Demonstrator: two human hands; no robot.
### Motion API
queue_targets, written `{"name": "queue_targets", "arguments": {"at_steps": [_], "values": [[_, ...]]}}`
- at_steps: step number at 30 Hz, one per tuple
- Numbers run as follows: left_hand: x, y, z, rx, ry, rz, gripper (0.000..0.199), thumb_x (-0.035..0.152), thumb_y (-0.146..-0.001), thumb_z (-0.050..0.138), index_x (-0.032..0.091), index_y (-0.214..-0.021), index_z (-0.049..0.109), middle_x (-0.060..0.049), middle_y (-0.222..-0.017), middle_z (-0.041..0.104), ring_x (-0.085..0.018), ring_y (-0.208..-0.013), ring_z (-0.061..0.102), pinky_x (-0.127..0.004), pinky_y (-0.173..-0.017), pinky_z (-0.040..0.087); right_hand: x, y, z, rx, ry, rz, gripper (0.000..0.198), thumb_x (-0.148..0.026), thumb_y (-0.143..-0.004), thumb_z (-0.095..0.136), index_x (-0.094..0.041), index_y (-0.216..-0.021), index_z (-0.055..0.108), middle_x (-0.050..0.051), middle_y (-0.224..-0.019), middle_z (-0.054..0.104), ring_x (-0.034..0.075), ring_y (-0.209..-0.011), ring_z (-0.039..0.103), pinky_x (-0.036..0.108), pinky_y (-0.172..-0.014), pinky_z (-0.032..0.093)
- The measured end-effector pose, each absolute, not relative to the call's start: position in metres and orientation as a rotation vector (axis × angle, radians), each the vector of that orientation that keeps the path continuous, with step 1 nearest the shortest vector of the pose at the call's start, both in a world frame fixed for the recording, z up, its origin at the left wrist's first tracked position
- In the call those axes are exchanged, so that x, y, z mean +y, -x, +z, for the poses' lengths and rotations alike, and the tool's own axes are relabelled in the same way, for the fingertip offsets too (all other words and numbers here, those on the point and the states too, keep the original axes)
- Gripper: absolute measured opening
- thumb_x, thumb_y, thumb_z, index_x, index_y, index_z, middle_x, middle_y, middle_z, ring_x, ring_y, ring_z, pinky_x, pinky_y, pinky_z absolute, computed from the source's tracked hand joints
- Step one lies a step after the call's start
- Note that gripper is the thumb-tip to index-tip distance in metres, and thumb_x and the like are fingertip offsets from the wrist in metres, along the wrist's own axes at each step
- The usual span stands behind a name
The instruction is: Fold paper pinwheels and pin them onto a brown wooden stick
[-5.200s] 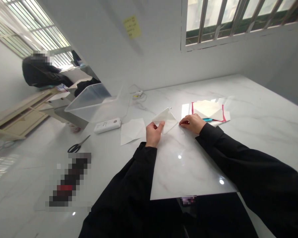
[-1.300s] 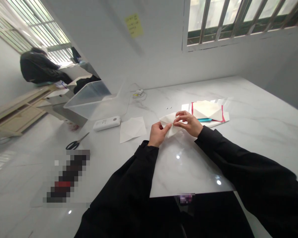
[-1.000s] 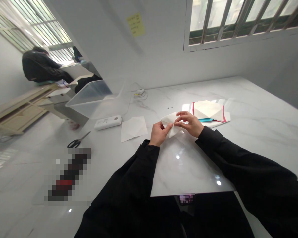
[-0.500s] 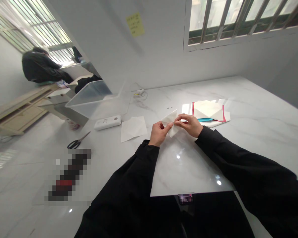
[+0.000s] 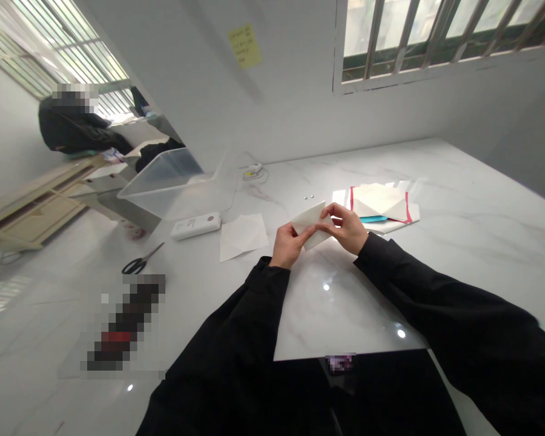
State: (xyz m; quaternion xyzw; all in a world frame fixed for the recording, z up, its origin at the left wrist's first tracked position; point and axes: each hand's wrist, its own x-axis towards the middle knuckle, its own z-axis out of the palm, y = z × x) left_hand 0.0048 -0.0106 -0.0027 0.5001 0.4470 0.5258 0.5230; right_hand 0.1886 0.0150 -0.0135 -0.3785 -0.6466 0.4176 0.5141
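Note:
A small piece of folded white paper (image 5: 312,217) is held just above the marble-patterned table, between both hands. My left hand (image 5: 289,243) pinches its left side, thumb across the front. At its right side, my right hand (image 5: 345,228) grips the paper with thumb and fingers closed. The two thumbs nearly meet at the paper's middle. To the left lies a flat white sheet (image 5: 243,237) with a crease. Beyond my right hand is a stack of folded papers (image 5: 379,200) in cream, red and blue.
A white power bank (image 5: 196,226) and black-handled scissors (image 5: 138,264) lie to the left. Behind them stands a clear plastic bin (image 5: 163,188). Two tiny shiny beads (image 5: 309,197) rest beyond the paper. A person (image 5: 75,124) in dark clothing sits at the far left.
The paper in my hands has turned from pointed, spread flaps to a flatter, closed shape. Both hands stay in nearly the same place, still gripping it.

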Motion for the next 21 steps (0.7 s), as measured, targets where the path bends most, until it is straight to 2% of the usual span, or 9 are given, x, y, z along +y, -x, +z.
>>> {"name": "queue_targets", "arguments": {"at_steps": [3, 8, 15, 18, 21], "values": [[-0.01, -0.005, -0.004, 1.065, -1.185, 1.264, 0.052, 0.047, -0.065, 0.094, 0.011, -0.099, 0.08, -0.011, -0.095, 0.081, -0.022, -0.082, 0.072, -0.033, -0.081, 0.055, 0.013, -0.188, -0.012, -1.559, 0.909, 0.975, 0.036, -0.05, -0.08, 0.081, -0.023, -0.092, 0.062, 0.003, -0.095, 0.066, 0.018, -0.085, 0.062, 0.035, -0.076, 0.058], [-0.007, -0.005, -0.009, 1.027, -1.103, 1.292, 0.053, 0.048, -0.063, 0.095, 0.011, -0.098, 0.08, -0.011, -0.095, 0.08, -0.024, -0.084, 0.073, -0.033, -0.08, 0.055, 0.006, -0.187, -0.007, -1.687, 0.942, 0.837, 0.028, -0.051, -0.089, 0.075, -0.023, -0.095, 0.073, 0.005, -0.098, 0.073, 0.021, -0.09, 0.065, 0.038, -0.082, 0.055], [-0.006, -0.005, -0.009, 1.019, -1.074, 1.29, 0.054, 0.047, -0.061, 0.096, 0.011, -0.097, 0.08, -0.011, -0.093, 0.08, -0.024, -0.084, 0.073, -0.032, -0.079, 0.055, 0.003, -0.188, -0.001, -1.724, 0.945, 0.758, 0.02, -0.044, -0.088, 0.078, -0.026, -0.096, 0.079, 0.006, -0.101, 0.07, 0.021, -0.091, 0.065, 0.03, -0.066, 0.051], [-0.006, -0.005, -0.008, 1.02, -1.073, 1.278, 0.056, 0.047, -0.06, 0.097, 0.011, -0.099, 0.08, -0.011, -0.094, 0.08, -0.024, -0.086, 0.073, -0.033, -0.081, 0.055, 0.002, -0.19, 0.004, -1.754, 0.948, 0.748, 0.019, -0.042, -0.088, 0.078, -0.026, -0.099, 0.08, 0.007, -0.108, 0.069, 0.022, -0.096, 0.067, 0.029, -0.063, 0.053], [-0.007, -0.005, -0.009, 1.022, -1.061, 1.259, 0.059, 0.049, -0.058, 0.097, 0.01, -0.099, 0.08, -0.012, -0.095, 0.08, -0.026, -0.087, 0.074, -0.035, -0.082, 0.055, 0.002, -0.193, 0.008, -1.795, 0.957, 0.715, 0.015, -0.04, -0.088, 0.078, -0.026, -0.094, 0.08, 0.007, -0.109, 0.069, 0.022, -0.096, 0.068, 0.029, -0.065, 0.054]]}}
